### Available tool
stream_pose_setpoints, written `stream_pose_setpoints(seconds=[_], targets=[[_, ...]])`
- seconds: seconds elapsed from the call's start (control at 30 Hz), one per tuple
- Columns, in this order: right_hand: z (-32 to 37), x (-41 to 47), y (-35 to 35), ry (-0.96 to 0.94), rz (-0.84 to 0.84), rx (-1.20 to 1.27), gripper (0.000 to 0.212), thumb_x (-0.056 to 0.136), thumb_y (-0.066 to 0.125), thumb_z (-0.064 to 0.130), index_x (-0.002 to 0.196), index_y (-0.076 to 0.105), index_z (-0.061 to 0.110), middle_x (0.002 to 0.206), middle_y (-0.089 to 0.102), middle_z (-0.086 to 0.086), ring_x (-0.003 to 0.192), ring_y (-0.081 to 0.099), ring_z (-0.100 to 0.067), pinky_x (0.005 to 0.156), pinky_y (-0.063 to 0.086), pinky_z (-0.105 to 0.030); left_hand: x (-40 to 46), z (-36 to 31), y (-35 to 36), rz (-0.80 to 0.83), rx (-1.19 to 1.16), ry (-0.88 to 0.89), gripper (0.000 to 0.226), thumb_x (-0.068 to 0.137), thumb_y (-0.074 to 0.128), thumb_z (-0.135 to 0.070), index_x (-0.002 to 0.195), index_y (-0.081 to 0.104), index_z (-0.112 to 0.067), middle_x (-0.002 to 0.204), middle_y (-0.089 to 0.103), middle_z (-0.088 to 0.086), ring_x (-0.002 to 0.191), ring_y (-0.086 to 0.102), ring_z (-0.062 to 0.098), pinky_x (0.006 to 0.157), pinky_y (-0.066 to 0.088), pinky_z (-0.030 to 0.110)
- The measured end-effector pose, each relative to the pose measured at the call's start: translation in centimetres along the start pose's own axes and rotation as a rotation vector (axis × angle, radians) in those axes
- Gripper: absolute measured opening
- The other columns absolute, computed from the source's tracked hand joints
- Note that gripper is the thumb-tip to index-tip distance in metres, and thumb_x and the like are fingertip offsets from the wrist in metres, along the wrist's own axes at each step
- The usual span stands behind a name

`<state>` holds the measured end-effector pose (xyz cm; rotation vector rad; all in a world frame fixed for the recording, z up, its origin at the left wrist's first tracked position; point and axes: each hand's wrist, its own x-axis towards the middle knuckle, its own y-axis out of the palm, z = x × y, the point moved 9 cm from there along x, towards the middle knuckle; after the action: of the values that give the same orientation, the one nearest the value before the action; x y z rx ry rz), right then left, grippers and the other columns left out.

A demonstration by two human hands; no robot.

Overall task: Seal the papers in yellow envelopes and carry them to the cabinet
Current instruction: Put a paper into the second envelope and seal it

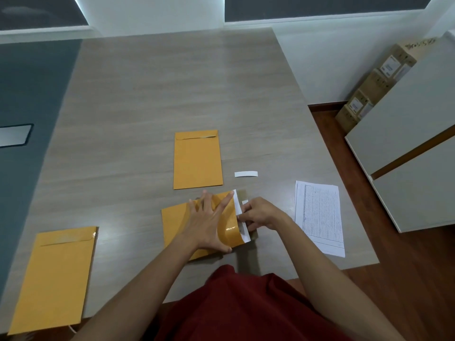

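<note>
A yellow envelope (pixel 176 225) lies sideways on the table in front of me, its flap end to the right. My left hand (pixel 209 222) presses flat on it with spread fingers. My right hand (pixel 258 215) pinches the white peel-off strip (pixel 240 207) along the flap edge. A second yellow envelope (pixel 197 159) lies farther back at the centre. A third (pixel 55 276) lies at the near left corner. A stack of printed papers (pixel 320 217) sits to the right of my hands.
A loose white strip (pixel 246 174) lies on the grey wooden table (pixel 172 82) behind my hands. A white cabinet (pixel 413 148) stands on the right, with stacked cardboard boxes (pixel 376 87) beside it against the wall.
</note>
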<state>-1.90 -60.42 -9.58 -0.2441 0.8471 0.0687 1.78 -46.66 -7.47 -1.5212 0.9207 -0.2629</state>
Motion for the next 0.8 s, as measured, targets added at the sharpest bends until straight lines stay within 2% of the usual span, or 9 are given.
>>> stream_pose_setpoints(seconds=[0.2, 0.3, 0.33, 0.4, 0.47, 0.5, 0.63, 0.7, 0.8], targets=[[0.6, 0.3, 1.9, -0.038, 0.055, -0.102, 0.014, 0.09, 0.06, 0.001, 0.098, 0.072, 0.002, 0.094, 0.071, -0.01, 0.086, 0.071, -0.026, 0.064, 0.06, -0.029, 0.4, -0.7, 0.3, 0.004, 0.001, 0.018, 0.151, 0.043, 0.071, -0.083, 0.147, -0.029, -0.042, 0.154, 0.017, 0.029, 0.147, 0.002, 0.047, 0.11, 0.017, 0.071], [0.7, 0.7, 1.7, -0.102, 0.07, -0.19, 0.013, 0.089, 0.065, 0.007, 0.097, 0.074, 0.005, 0.087, 0.074, -0.008, 0.075, 0.073, -0.026, 0.063, 0.061, -0.031, 0.5, 0.1, 1.1, 0.027, 0.019, -0.008, 0.149, 0.044, 0.069, -0.084, 0.147, -0.03, -0.042, 0.154, 0.016, 0.027, 0.147, 0.003, 0.047, 0.108, 0.019, 0.071], [0.6, 0.9, 1.2, -0.122, 0.041, -0.204, 0.012, 0.088, 0.068, 0.012, 0.097, 0.075, 0.007, 0.083, 0.074, -0.006, 0.069, 0.073, -0.024, 0.061, 0.061, -0.03, 0.6, 0.4, 1.4, 0.036, 0.036, -0.02, 0.148, 0.045, 0.068, -0.084, 0.147, -0.031, -0.042, 0.155, 0.014, 0.025, 0.147, 0.003, 0.047, 0.108, 0.02, 0.071], [0.4, 1.2, -0.5, -0.179, -0.128, -0.236, 0.015, 0.086, 0.073, 0.018, 0.098, 0.075, 0.01, 0.077, 0.073, -0.004, 0.065, 0.071, -0.018, 0.061, 0.061, -0.029, 0.7, 1.2, 2.3, 0.081, 0.069, -0.054, 0.146, 0.046, 0.068, -0.085, 0.148, -0.027, -0.042, 0.158, 0.006, 0.021, 0.148, -0.002, 0.044, 0.109, 0.018, 0.07], [0.2, 1.2, -2.4, -0.25, -0.331, -0.355, 0.019, 0.081, 0.077, 0.019, 0.099, 0.075, 0.013, 0.08, 0.071, 0.0, 0.071, 0.066, -0.013, 0.073, 0.059, -0.028, 0.9, 1.7, 3.3, 0.133, 0.081, -0.085, 0.14, 0.047, 0.066, -0.088, 0.151, -0.016, -0.041, 0.161, -0.003, 0.018, 0.149, -0.008, 0.04, 0.111, 0.015, 0.069], [0.0, 1.1, -2.6, -0.275, -0.375, -0.422, 0.022, 0.079, 0.079, 0.018, 0.1, 0.074, 0.014, 0.082, 0.068, 0.001, 0.075, 0.063, -0.011, 0.078, 0.057, -0.029, 0.9, 1.9, 3.6, 0.151, 0.079, -0.098, 0.136, 0.048, 0.064, -0.089, 0.152, -0.009, -0.04, 0.162, -0.007, 0.016, 0.149, -0.011, 0.039, 0.111, 0.013, 0.069], [-1.0, 0.9, -2.1, -0.327, -0.383, -0.507, 0.047, 0.077, 0.079, 0.016, 0.121, 0.064, 0.022, 0.091, 0.055, 0.002, 0.083, 0.055, -0.013, 0.083, 0.048, -0.025, 1.7, 0.7, 3.3, 0.103, 0.083, -0.091, 0.117, 0.061, 0.066, -0.081, 0.153, 0.012, -0.032, 0.164, -0.008, 0.005, 0.151, -0.012, 0.033, 0.113, 0.015, 0.065], [-0.9, 0.9, -1.8, -0.358, -0.379, -0.514, 0.058, 0.079, 0.077, 0.017, 0.133, 0.056, 0.025, 0.095, 0.051, 0.002, 0.084, 0.053, -0.013, 0.084, 0.045, -0.024, 2.1, -0.3, 3.3, 0.123, 0.092, -0.064, 0.119, 0.064, 0.072, -0.073, 0.154, 0.007, -0.031, 0.165, -0.013, 0.002, 0.151, -0.011, 0.03, 0.114, 0.016, 0.065], [-0.4, 1.1, -1.4, -0.367, -0.36, -0.59, 0.055, 0.085, 0.072, 0.021, 0.137, 0.053, 0.023, 0.103, 0.052, -0.004, 0.093, 0.055, -0.019, 0.091, 0.048, -0.031, 2.5, -0.6, 3.4, 0.18, 0.073, -0.084, 0.124, 0.064, 0.078, -0.067, 0.156, 0.002, -0.032, 0.165, -0.017, -0.002, 0.152, -0.011, 0.029, 0.113, 0.017, 0.065]])
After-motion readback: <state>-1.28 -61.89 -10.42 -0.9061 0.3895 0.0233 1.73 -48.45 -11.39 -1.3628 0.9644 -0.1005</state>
